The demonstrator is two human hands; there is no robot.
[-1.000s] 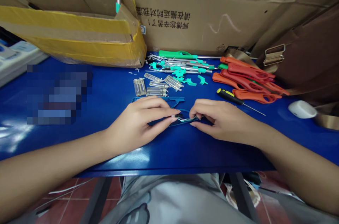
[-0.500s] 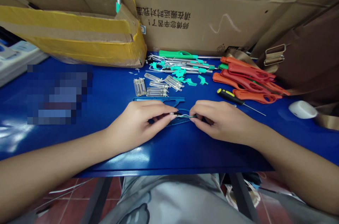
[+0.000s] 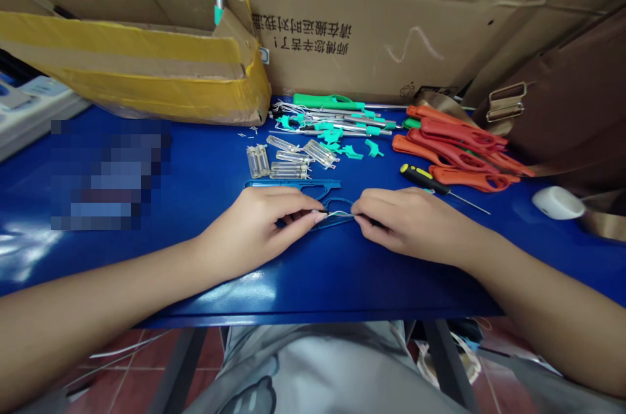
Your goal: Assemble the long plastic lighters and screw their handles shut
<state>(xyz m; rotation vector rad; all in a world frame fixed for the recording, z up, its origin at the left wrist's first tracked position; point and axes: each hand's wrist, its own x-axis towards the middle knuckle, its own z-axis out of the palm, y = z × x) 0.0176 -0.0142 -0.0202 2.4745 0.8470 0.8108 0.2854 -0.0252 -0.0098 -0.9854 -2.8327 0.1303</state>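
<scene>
My left hand (image 3: 274, 218) is closed in a pinch on a small dark part, mostly hidden by thumb and forefinger. From it a thin white wire (image 3: 338, 212) arcs across to my right hand (image 3: 401, 221), whose fingertips are closed on its other end. A bit of teal and metal shows just beyond the right knuckles; whether it belongs to the held piece I cannot tell. Beneath the hands lies a blue lighter half-shell (image 3: 337, 201), partly covered. Another blue half-shell (image 3: 293, 184) lies just behind the left hand.
Behind are clear fuel tanks (image 3: 289, 169), metal lighter tubes (image 3: 342, 119) with teal pieces, and a green lighter (image 3: 327, 101). Orange and red shells (image 3: 454, 140) and a screwdriver (image 3: 425, 179) lie right. A white case (image 3: 558, 202) sits farther right; a yellow-taped box (image 3: 171, 85) stands left.
My right hand has shifted slightly down, and the white wire between the hands bows a little more. The left hand keeps its pinch, almost still.
</scene>
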